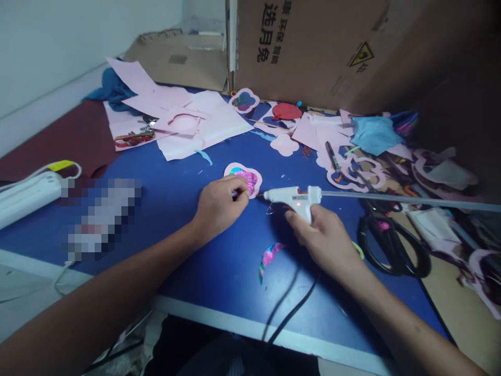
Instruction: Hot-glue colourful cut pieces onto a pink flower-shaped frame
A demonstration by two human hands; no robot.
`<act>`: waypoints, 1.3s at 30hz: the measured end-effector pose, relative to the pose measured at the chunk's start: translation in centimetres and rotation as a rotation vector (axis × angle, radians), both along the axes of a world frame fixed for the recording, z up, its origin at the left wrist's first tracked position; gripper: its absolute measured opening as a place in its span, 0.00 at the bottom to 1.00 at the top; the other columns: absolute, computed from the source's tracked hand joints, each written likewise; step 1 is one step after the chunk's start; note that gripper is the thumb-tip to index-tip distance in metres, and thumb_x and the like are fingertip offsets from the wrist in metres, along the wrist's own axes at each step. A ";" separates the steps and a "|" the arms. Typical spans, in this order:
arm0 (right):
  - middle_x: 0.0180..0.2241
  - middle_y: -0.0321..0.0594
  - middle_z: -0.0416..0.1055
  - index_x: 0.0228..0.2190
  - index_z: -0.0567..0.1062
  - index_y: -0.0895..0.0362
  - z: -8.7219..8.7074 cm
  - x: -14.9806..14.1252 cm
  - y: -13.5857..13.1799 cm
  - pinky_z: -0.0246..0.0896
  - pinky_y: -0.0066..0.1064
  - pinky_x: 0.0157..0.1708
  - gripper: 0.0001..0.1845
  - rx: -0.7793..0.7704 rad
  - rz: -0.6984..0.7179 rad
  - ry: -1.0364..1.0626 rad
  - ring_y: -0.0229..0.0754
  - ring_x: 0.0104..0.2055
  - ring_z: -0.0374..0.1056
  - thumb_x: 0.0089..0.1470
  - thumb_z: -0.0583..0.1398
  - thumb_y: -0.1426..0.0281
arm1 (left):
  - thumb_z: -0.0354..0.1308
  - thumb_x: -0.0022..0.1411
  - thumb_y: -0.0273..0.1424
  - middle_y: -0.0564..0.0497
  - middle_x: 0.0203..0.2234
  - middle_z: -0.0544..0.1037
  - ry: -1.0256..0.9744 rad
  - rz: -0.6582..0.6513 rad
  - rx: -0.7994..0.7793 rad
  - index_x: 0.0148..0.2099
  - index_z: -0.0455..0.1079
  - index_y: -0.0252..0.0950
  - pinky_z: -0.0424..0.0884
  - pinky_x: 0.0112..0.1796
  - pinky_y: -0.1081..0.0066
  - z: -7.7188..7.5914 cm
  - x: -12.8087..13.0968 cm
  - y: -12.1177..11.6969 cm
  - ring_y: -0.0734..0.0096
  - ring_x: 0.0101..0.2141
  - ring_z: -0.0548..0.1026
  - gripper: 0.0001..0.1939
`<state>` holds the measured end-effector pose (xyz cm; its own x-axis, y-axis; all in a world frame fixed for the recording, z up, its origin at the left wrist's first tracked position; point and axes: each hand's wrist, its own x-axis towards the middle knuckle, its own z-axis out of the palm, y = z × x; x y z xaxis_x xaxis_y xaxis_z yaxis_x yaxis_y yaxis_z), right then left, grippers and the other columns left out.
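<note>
The paper flower [250,178] lies mid-counter [219,284]; the left hand's [222,204] grip appears to pinch its near edge. The right hand's [326,237] grip wraps the glue gun [291,197], nozzle just beside the flower. Gluing seems in hand; the next move calls for steady aim.

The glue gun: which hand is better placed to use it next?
Probably the right: the right hand holds the white glue gun, which points toward the pink-edged flower piece. The left hand is at that piece, apparently steadying it.
</note>
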<state>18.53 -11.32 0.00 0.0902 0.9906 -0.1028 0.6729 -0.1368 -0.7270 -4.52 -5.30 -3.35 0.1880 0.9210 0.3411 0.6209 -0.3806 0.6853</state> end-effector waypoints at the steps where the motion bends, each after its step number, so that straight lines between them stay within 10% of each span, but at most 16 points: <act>1: 0.19 0.37 0.68 0.23 0.67 0.49 0.1 0.2 0.0 0.51 0.35 0.26 0.24 -0.036 -0.026 0.049 0.43 0.23 0.62 0.56 0.60 0.45 | 0.62 0.67 0.23 0.51 0.45 0.89 0.004 -0.002 0.003 0.36 0.79 0.40 0.77 0.47 0.67 0.0 0.0 0.0 0.63 0.44 0.85 0.09; 9: 0.19 0.36 0.70 0.24 0.70 0.51 0.0 1.1 0.2 0.52 0.35 0.25 0.24 -0.142 -0.149 0.350 0.42 0.23 0.62 0.53 0.66 0.45 | 0.57 0.67 0.20 0.52 0.49 0.89 0.044 -0.030 0.007 0.38 0.80 0.41 0.78 0.50 0.64 -0.1 -0.3 0.2 0.60 0.51 0.85 0.13; 39: 0.17 0.36 0.68 0.23 0.69 0.50 0.7 0.6 0.5 0.53 0.35 0.26 0.24 -0.124 -0.091 0.374 0.42 0.22 0.62 0.52 0.62 0.44 | 0.54 0.72 0.28 0.47 0.67 0.79 0.477 -0.344 0.067 0.55 0.78 0.42 0.73 0.58 0.49 0.5 -1.6 2.0 0.52 0.60 0.76 0.15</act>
<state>19.14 -10.79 0.65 0.1103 0.9584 -0.2634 0.3462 -0.2855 -0.8937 -6.08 -3.33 -2.87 0.6189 0.7593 0.2010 0.6879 -0.6475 0.3279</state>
